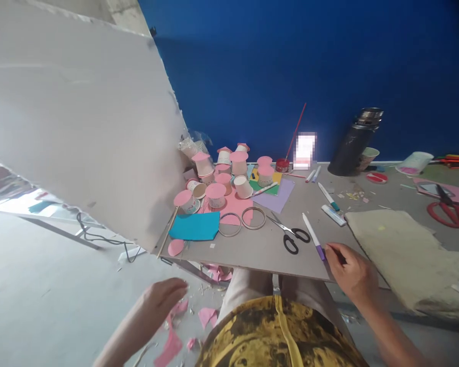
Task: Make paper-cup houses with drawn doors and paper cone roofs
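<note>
My right hand is at the table's front edge, its fingers curled and the tips together. The fingertips are right beside the purple cap of a white marker lying on the table. Whether they touch it, or hold anything small, I cannot tell. My left hand hangs in the air in front of the table, fingers stretched out, holding nothing visible. Black-handled scissors lie partly open left of the marker. Two rolls of tape lie beside a blue paper piece. Behind them stand several paper cups with pink discs on top.
A dark thermos stands at the back near a red paint pot with a brush in it. A beige cloth and red-handled scissors lie right. A white panel stands left. Pink scraps litter the floor.
</note>
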Demonstrator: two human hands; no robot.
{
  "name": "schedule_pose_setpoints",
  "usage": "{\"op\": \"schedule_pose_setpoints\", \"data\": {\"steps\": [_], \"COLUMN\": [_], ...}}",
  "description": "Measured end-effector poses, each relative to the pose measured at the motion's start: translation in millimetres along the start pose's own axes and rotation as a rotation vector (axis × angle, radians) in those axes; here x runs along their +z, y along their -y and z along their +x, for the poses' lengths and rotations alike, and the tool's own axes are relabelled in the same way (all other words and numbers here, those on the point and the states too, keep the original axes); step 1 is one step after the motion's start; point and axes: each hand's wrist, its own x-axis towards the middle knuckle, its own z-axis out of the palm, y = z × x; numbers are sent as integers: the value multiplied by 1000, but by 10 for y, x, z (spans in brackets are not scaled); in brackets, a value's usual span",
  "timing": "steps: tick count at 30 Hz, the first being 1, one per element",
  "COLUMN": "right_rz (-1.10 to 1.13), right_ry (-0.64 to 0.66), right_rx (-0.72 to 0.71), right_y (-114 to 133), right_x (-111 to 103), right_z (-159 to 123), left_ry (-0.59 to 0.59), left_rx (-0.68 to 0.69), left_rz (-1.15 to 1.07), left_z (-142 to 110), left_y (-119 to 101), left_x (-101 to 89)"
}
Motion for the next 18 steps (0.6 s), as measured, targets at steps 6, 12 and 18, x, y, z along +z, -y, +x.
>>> {"op": "schedule_pose_setpoints", "data": {"steps": [6, 12, 18], "right_rz": [14, 53, 133], "right_ry": [53, 3, -1], "right_rx": [22, -40, -5], "right_y": [10, 66, 119], "right_x": [9, -7, -23], "right_z": [-11, 16, 24], "left_ry": [-202, -449, -512], "left_rx": [325, 495, 433], "left_rz": [-413, -39, 102], "left_z": [911, 1848, 2283], "left_y": [-1308, -2062, -2268], "left_x": [513, 636, 656]}}
